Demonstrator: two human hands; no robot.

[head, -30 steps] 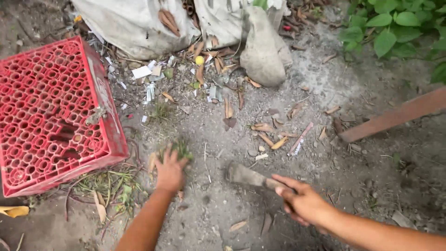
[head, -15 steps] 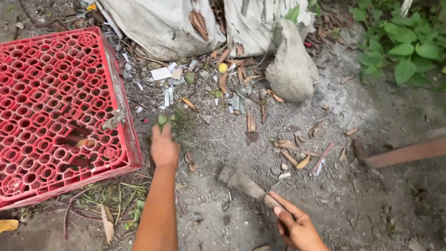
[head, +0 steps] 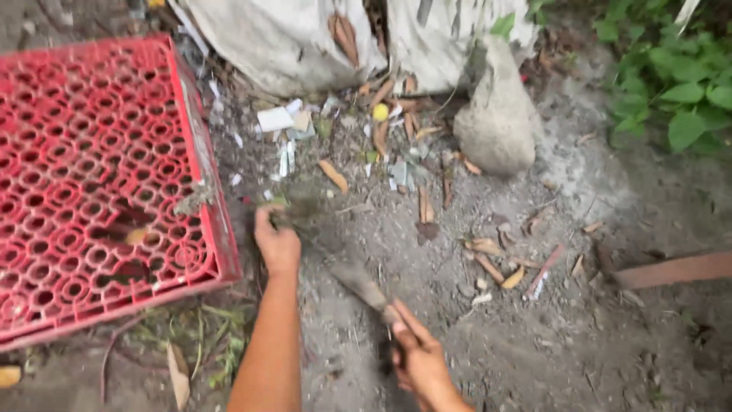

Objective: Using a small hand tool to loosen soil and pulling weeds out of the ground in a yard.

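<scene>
Honestly, beside the red crate (head: 99,175), the left hand (head: 277,243) is clenched on a weed tuft (head: 293,210) in the ground; the right hand (head: 418,358) grips a blade (head: 358,284) angled toward it, whose swing could nick those fingers.

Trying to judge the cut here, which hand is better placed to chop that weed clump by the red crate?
Probably right: the right hand grips the blade, angled toward the weed clump that the left hand holds beside the red crate.
</scene>
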